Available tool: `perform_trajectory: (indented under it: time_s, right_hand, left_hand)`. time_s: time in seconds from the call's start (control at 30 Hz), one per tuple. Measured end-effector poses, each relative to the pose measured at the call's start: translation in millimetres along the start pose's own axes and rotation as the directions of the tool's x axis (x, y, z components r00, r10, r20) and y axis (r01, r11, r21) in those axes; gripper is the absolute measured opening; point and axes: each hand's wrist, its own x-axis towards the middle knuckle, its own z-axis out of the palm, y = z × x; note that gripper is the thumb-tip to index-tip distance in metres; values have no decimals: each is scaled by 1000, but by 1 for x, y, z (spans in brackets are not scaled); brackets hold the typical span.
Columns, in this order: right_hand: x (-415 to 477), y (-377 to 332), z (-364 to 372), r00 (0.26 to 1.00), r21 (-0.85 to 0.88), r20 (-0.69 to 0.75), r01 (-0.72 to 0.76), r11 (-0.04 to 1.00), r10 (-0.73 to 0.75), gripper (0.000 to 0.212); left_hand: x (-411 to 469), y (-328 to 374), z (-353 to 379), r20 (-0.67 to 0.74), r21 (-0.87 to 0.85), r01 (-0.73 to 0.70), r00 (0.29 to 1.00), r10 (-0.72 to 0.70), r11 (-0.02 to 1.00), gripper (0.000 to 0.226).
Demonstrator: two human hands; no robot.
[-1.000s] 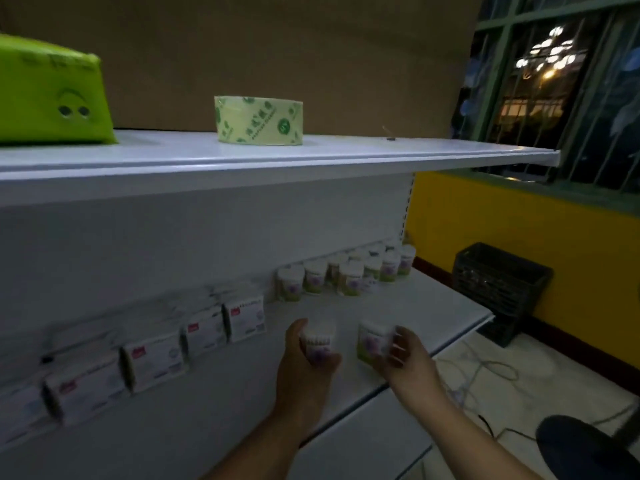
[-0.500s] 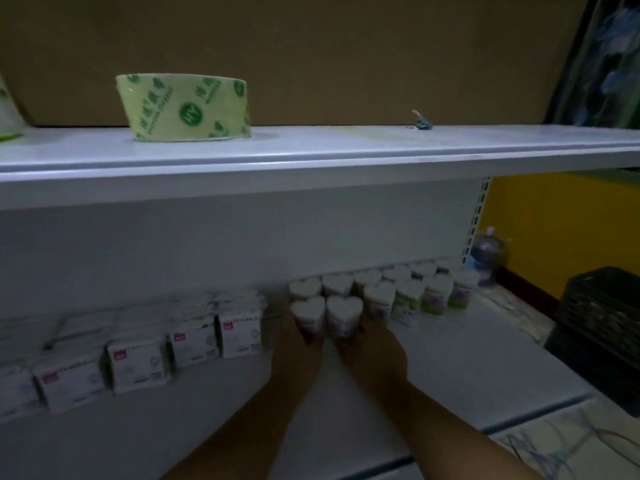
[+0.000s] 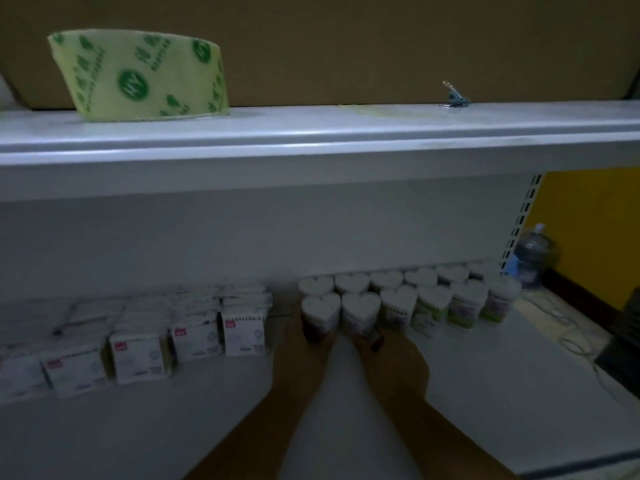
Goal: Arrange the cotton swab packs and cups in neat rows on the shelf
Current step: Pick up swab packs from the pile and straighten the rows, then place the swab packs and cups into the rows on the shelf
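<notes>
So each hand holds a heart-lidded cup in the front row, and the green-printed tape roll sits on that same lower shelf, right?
Not quite: in the head view the tape roll sits on the upper shelf, one level higher. The rest is right: the left hand grips the first cup of the front row, and the right hand grips the second cup.

The upper shelf looked like smooth painted metal with a soft sheen along its front edge. The tape roll on it was glossy plastic film. The cotton swab cups had matt tops.
</notes>
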Motion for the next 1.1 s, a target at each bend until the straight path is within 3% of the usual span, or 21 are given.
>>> perform_trajectory:
  time_s: [0.13, 0.27, 0.4, 0.43, 0.5, 0.57, 0.63, 0.7, 0.83, 0.93, 1.1]
  right_hand:
    - [-1, -2, -2, 1000, -17, 13, -7, 1000, 7, 34]
    - [-12, -1, -11, 1000, 31, 20, 4, 1000, -5, 39]
    - [-33, 0, -16, 997, -52, 65, 45, 998, -42, 39]
    - [-41, -3, -16, 995, -116, 81, 69, 991, -60, 37]
    - [-64, -15, -16, 986, -239, 51, 165, 957, -157, 31]
    - [-94, -44, -9, 956, -296, 12, 282, 913, -292, 24]
    - [-133, -91, 2, 897, -347, 114, 440, 829, -428, 26]
    - [-171, -148, 20, 791, -377, 302, 611, 696, -532, 38]
    - [-235, -264, 64, 594, -233, 491, 795, 561, -638, 49]
    - [-278, -328, 95, 481, -176, 545, 866, 468, -686, 65]
    - [-325, -395, 137, 327, -111, 618, 936, 333, -715, 65]
  left_hand:
    - [-4, 6, -3, 36, -117, -14, 999, 19, 993, 72]
    - [-21, 13, -17, 11, -9, -76, 997, 76, 997, 62]
    - [-59, 17, -60, 158, 168, -160, 978, 134, 973, 112]
    - [-63, 15, -77, 211, 212, -204, 965, 159, 956, 111]
    - [-70, 12, -125, 301, 302, -290, 933, 198, 908, 89]
    - [-75, 1, -191, 398, 403, -330, 903, 161, 853, 76]
    - [-82, -14, -268, 425, 568, -337, 901, 83, 751, 76]
    - [-87, -36, -345, 401, 700, -295, 916, -16, 650, 78]
    - [-111, -77, -487, 227, 890, -124, 955, -191, 439, 80]
    - [-145, -102, -563, 136, 921, -40, 965, -224, 388, 78]
    - [-181, -151, -653, 103, 918, 59, 919, -381, 391, 79]
